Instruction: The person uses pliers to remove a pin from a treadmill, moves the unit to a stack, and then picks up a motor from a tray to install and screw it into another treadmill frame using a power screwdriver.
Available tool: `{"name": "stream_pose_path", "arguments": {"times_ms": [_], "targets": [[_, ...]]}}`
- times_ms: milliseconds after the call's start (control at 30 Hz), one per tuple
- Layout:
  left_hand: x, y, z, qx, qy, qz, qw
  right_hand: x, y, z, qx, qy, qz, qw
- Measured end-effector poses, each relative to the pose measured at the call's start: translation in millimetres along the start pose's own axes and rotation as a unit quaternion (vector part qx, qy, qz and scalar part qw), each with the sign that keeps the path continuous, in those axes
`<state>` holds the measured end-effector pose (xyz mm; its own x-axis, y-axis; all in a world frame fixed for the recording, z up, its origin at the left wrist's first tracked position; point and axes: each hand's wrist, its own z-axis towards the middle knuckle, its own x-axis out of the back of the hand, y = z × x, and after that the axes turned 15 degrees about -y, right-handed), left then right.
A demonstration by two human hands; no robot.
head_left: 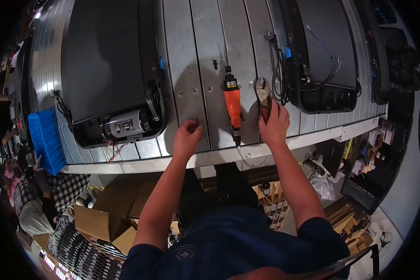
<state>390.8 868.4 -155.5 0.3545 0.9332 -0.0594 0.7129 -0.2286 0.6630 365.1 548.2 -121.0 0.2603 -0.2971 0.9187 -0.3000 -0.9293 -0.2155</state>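
My right hand (274,122) is closed round the handles of metal locking pliers (264,93), whose jaws point away from me on the slatted metal table. Just left of the pliers lies an orange electric screwdriver (233,103), its long bit pointing away. My left hand (188,136) rests near the table's front edge, fingers curled with thumb and forefinger close together; whether anything is between them is too small to tell. A small black part (215,64) lies left of the screwdriver bit.
Treadmill-like decks (109,60) (329,46) stand on both sides, the left one with an exposed motor (124,126). A blue bin (46,142) is at the table's left end. Cardboard boxes (92,223) stand below. Co-workers are at far left.
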Motion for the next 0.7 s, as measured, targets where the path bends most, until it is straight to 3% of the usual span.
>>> {"name": "stream_pose_path", "arguments": {"times_ms": [67,167,233,267,367,467,700], "targets": [[-2.6,18.5,-5.3,0.018,0.024,0.060,0.998,7.8,-14.9,1.6,0.042,0.038,0.001,0.998],[-6.6,26.4,0.9,-0.034,0.088,0.184,0.978,23.4,-49.2,15.8,0.119,0.042,0.060,0.990],[-7.4,35.7,9.6,-0.025,0.097,0.246,0.964,16.4,-72.2,34.6,0.097,-0.041,0.222,0.969],[-8.1,39.8,11.4,-0.020,0.101,0.277,0.955,28.5,-92.2,42.5,0.022,-0.101,0.250,0.963],[-7.2,51.2,12.1,0.016,0.102,0.331,0.938,23.6,-122.8,75.7,-0.004,-0.094,0.251,0.963],[-1.8,53.6,19.2,-0.041,0.116,0.288,0.950,13.8,-131.0,99.4,-0.001,-0.074,0.242,0.968],[-21.5,121.4,61.5,-0.136,0.069,0.099,0.983,-7.6,-123.2,105.4,0.058,-0.003,0.232,0.971]]}}
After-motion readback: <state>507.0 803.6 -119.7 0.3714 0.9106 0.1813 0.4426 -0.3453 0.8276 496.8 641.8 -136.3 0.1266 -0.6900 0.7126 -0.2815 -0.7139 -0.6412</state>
